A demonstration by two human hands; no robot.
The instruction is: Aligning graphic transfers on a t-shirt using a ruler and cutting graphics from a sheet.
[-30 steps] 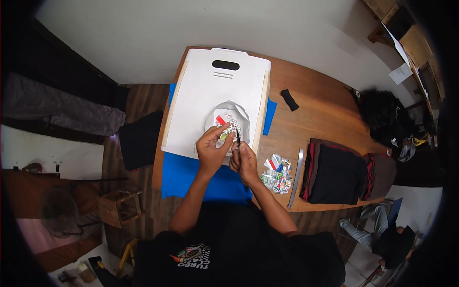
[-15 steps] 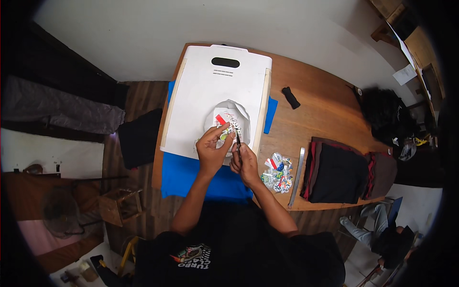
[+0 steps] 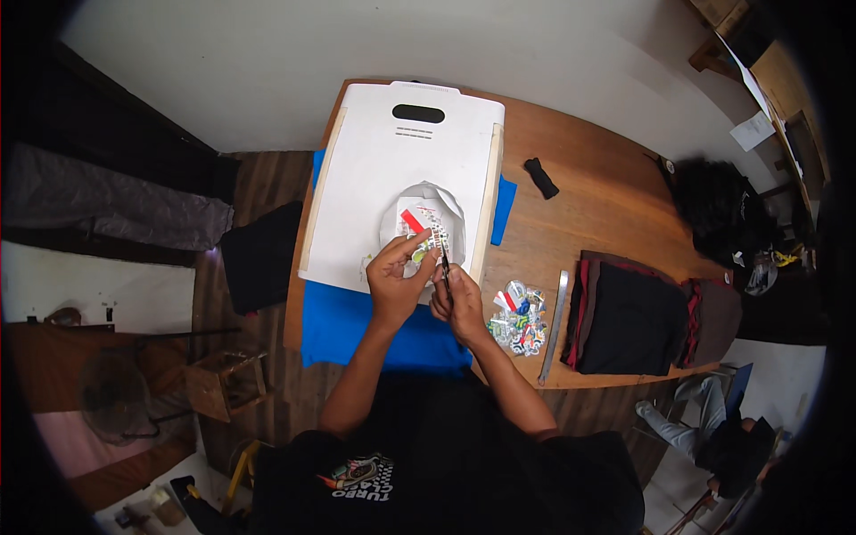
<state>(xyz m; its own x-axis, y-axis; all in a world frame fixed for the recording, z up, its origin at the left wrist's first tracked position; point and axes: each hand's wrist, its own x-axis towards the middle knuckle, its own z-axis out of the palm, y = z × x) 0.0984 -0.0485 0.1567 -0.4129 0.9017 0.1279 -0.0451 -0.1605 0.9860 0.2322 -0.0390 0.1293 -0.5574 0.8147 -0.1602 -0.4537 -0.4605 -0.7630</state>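
My left hand (image 3: pixel 395 272) pinches a small printed sticker (image 3: pixel 438 235) with black-and-white shapes between thumb and fingertips. In my right hand (image 3: pixel 460 305) are slim dark scissors (image 3: pixel 446 262), their blades pointing up beside the sticker's right edge. The fingers partly hide the sticker and the scissors' handles. Both hands are over a round, crumpled whitish bag (image 3: pixel 452 207), which has paper scraps and a red strip (image 3: pixel 412 221) in it. That bag sits on a large white board (image 3: pixel 357 196) with an oval black slot.
Blue cloth (image 3: pixel 343 330) lies under the board on the wooden table (image 3: pixel 588 209). To the right are a pile of cut stickers (image 3: pixel 517 319), a metal ruler (image 3: pixel 554 325), folded dark garments (image 3: pixel 629 316) and a black bundle (image 3: pixel 541 178). Another person (image 3: pixel 736 450) sits at the far lower right.
Both hands stay nearly in place, with the sticker and scissors still held. The whole view has shifted very slightly.
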